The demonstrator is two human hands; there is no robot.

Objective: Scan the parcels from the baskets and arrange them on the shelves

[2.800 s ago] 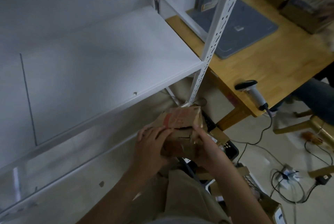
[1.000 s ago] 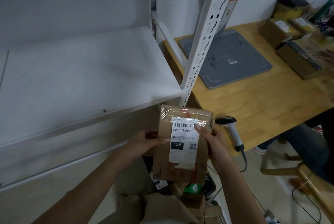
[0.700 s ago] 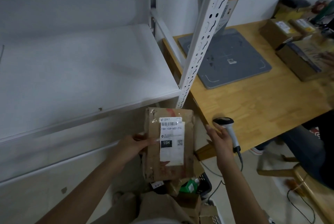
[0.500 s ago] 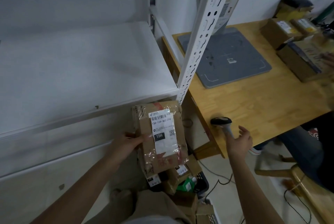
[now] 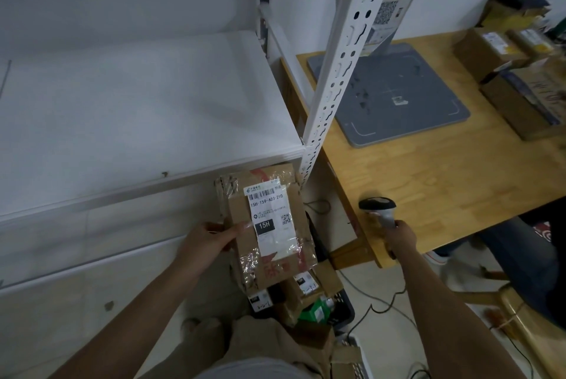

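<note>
One parcel [image 5: 269, 225] in hand, one scanner [image 5: 377, 207] in the other: scan step, by the look of it not yet made. Landmark for all below: white slotted post [image 5: 337, 72] of the shelf [image 5: 137, 109].

Parcel: flat brown cardboard, taped, held in the air just below and left of the post's foot, in front of the shelf's front edge. Pinched at its left edge by left hand [image 5: 208, 241]; fingers [image 5: 234, 230] closed on it, thumb on the front face, the rest hidden behind. White label [image 5: 271, 219] facing the camera, barcode at the end nearest the post. Long axis from the post's foot down toward the body, slightly tilted.

Scanner: below and right of the post's foot, at the near corner of the table [image 5: 444, 182]. Right hand [image 5: 398, 234] wrapped round the handle, fingers curled tight; dark head toward the post. Lifted or resting on the table: cannot tell.

Key relation: barcode left of the scanner head, about level with it, apart, nothing between. Left hand the nearer to the shelf. Likely next: swing the head left onto the barcode, or tip the label right.

Counts: one label; one basket [image 5: 344, 311] low below the post, holding at least three more parcels [image 5: 303, 285] and one green item [image 5: 315, 312]; one grey pad [image 5: 398, 97] right of the post; some four boxes [image 5: 490, 54] far right of it, blurred, count unsure.
</note>
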